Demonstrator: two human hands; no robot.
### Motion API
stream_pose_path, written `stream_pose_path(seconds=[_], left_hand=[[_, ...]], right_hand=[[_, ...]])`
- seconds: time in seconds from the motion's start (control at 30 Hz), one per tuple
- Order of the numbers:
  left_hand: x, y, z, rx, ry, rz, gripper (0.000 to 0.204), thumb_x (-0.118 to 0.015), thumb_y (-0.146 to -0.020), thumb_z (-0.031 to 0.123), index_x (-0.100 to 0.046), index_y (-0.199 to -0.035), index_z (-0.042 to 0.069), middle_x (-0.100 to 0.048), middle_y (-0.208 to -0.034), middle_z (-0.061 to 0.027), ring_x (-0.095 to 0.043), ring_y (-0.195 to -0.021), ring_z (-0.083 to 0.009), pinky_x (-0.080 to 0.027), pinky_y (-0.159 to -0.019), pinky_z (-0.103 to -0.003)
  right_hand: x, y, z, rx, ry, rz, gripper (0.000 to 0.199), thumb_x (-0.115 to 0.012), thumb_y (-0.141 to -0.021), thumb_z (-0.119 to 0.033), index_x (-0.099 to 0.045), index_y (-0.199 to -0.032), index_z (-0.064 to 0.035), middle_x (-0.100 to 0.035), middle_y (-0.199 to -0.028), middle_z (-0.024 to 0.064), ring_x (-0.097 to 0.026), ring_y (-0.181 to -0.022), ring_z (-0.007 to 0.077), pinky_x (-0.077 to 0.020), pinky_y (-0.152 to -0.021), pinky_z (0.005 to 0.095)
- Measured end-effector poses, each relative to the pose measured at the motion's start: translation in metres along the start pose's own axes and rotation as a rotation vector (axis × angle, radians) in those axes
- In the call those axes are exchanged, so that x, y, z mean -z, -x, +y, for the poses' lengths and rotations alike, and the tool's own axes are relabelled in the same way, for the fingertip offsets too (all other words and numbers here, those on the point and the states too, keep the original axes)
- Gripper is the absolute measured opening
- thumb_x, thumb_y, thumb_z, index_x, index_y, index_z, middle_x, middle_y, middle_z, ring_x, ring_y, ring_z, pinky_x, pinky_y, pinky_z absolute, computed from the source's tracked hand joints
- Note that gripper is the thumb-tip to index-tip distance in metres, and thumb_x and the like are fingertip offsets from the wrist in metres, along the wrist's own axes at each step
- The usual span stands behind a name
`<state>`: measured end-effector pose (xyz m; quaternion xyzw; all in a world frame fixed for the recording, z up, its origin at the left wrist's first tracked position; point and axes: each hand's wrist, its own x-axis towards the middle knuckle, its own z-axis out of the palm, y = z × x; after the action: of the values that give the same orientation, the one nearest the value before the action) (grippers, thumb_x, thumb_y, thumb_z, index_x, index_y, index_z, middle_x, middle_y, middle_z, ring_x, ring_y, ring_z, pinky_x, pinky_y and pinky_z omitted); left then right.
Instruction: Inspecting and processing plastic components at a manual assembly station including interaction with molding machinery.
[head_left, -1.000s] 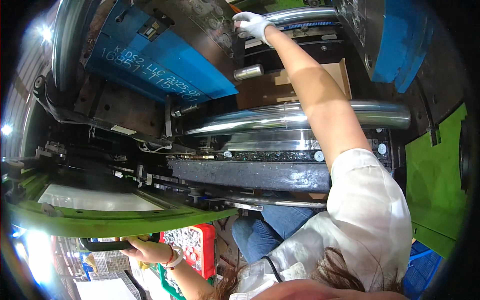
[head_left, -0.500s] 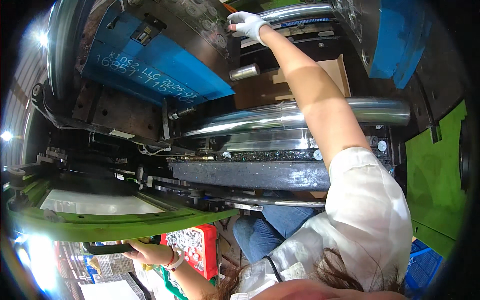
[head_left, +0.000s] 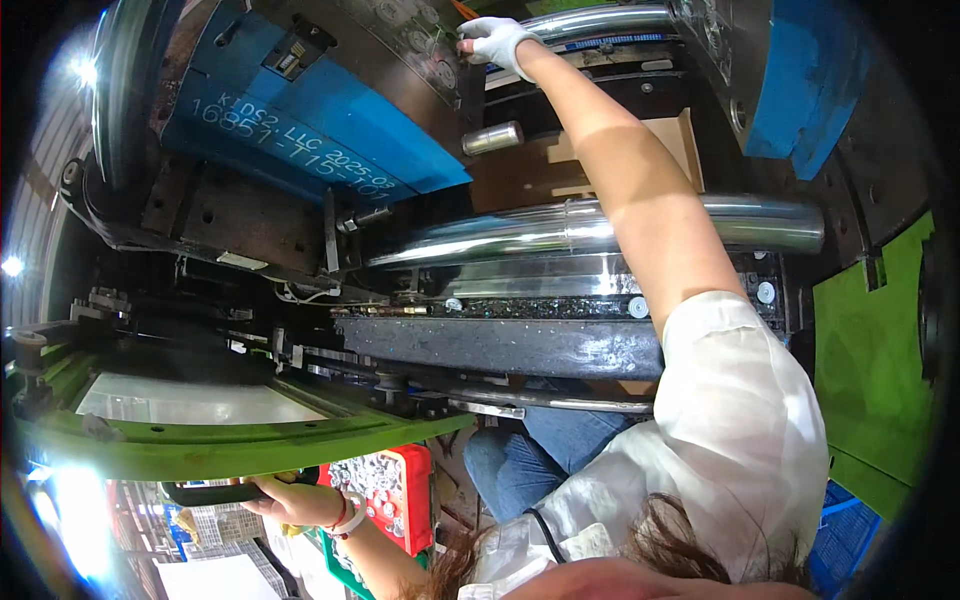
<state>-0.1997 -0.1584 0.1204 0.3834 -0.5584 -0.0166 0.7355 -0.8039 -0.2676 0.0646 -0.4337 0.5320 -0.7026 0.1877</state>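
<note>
My right hand (head_left: 497,46), in a white glove with bared fingertips, reaches to the edge of the dark metal mould face (head_left: 415,45). Its fingers point at the plate and stand slightly apart, with nothing visible between them. Round shapes show on that face, and a blue mould block (head_left: 310,130) lies behind it. At the lower left, my bare left hand (head_left: 295,502) is closed round the black handle (head_left: 215,494) of a green machine door (head_left: 250,455). Some of its fingers are hidden behind the handle.
Thick polished tie bars (head_left: 490,237) cross the machine, one beneath my right arm. A short metal pin (head_left: 493,138) juts from the mould. The other blue mould half (head_left: 805,90) stands at right. Below the door edge, a red crate (head_left: 418,500) holds many small pale parts.
The view has shifted slightly. My right hand stays by the mould face, its fingers turned a little; my left hand keeps its hold on the door handle.
</note>
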Motion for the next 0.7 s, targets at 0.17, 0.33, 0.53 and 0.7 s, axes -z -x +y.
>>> stream_pose_path(seconds=[0.17,0.33,0.53,0.7], left_hand=[[0.0,0.003,0.003,0.003,-0.058,0.013,0.038,-0.053,-0.092,0.021,-0.051,-0.122,-0.003,-0.058,-0.102,-0.0107,-0.057,-0.08,-0.0121,-0.046,-0.056,-0.023],[0.001,0.001,0.003,-0.019,-0.125,0.039,0.038,-0.052,-0.092,0.02,-0.052,-0.121,-0.004,-0.058,-0.106,-0.0113,-0.058,-0.085,-0.0132,-0.048,-0.058,-0.023],[-0.003,0.001,0.004,-0.021,-0.043,0.01,0.034,-0.051,-0.091,0.015,-0.052,-0.121,-0.003,-0.057,-0.088,-0.0039,-0.048,-0.063,-0.0057,-0.038,-0.048,-0.02],[-0.009,0.003,0.008,-0.01,0.021,0.061,0.033,-0.051,-0.091,0.012,-0.052,-0.121,-0.001,-0.056,-0.081,-0.0022,-0.044,-0.058,-0.0046,-0.035,-0.047,-0.02]], right_hand=[[-0.006,-0.008,0.009,0.024,0.228,0.097,0.047,-0.071,-0.082,-0.014,-0.056,-0.125,-0.0011,-0.065,-0.111,0.0089,-0.062,-0.095,0.0142,-0.0499,-0.084,0.0266],[-0.017,-0.003,0.014,0.115,0.332,0.185,0.037,-0.07,-0.082,-0.02,-0.064,-0.117,-0.01,-0.068,-0.108,0.0058,-0.062,-0.096,0.0142,-0.0468,-0.087,0.0271],[-0.022,0.004,0.007,0.055,0.364,0.256,0.03,-0.065,-0.083,-0.025,-0.068,-0.111,-0.0155,-0.068,-0.106,0.0081,-0.063,-0.098,0.0225,-0.0467,-0.089,0.0326],[-0.026,0.006,0.002,0.085,0.497,0.329,0.029,-0.063,-0.08,-0.02,-0.069,-0.107,-0.0125,-0.068,-0.105,0.0093,-0.064,-0.098,0.023,-0.048,-0.089,0.0306]])
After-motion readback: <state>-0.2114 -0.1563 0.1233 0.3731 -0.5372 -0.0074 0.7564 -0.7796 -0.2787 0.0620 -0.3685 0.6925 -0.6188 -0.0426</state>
